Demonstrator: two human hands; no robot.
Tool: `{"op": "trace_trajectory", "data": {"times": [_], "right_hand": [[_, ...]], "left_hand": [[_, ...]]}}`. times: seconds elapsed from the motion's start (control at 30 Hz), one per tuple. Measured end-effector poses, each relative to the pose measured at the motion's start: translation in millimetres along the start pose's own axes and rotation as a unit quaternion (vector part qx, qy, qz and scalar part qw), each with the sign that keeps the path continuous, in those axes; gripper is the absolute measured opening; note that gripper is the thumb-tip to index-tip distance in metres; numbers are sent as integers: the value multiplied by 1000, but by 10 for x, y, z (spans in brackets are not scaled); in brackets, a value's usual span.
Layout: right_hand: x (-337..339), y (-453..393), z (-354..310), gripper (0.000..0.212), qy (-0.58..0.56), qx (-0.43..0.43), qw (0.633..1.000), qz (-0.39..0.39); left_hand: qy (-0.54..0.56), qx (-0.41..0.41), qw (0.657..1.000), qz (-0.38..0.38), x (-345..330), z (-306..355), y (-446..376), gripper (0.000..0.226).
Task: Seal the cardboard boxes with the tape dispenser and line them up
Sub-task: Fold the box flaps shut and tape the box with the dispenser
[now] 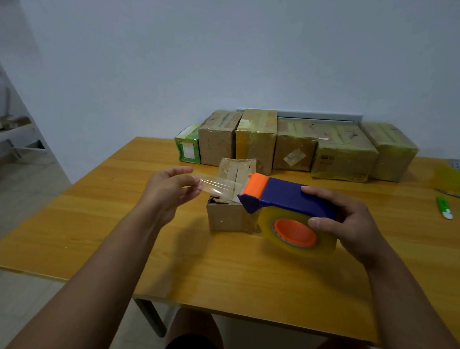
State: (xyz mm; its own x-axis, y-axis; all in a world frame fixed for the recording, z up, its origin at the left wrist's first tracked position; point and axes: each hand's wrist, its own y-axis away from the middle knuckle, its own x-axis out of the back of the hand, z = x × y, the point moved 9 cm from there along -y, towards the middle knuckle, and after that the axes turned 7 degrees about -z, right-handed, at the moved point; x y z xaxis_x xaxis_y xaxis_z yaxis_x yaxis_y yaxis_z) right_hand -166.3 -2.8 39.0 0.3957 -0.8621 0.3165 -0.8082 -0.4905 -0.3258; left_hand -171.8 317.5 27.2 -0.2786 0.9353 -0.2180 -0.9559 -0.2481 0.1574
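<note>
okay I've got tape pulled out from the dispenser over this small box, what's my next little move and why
Probably lower the tape strip onto the small box top. The left hand pinches its free end, the right hand grips the tape dispenser, and the strip hangs above the flaps, not yet pressed down.

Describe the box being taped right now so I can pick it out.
On the wooden table, a row of boxes lines the far edge. The small cardboard box stands alone in front of it, beneath the clear tape strip stretched between both hands.
</note>
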Motion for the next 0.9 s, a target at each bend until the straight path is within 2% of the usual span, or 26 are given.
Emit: {"op": "trace_trajectory", "data": {"times": [0.13, 0.37, 0.67, 0.9], "right_hand": [[132, -59, 51, 50, -6, -29, 1000, -2], [256, -241, 145, 50, 39, -73, 996, -40], [196, -456, 192, 49, 24, -54, 997, -50], [138, -473, 305, 48, 23, -61, 996, -68]], "left_hand": [[-31, -18, 999, -3, -65, -72, 3, 36], [-89, -70, 992, 58, -27, -73, 17, 27], [-127, -102, 982, 93, 99, -191, 27, 22], [-121, -63, 986, 98, 170, -425, -39, 23]]}}
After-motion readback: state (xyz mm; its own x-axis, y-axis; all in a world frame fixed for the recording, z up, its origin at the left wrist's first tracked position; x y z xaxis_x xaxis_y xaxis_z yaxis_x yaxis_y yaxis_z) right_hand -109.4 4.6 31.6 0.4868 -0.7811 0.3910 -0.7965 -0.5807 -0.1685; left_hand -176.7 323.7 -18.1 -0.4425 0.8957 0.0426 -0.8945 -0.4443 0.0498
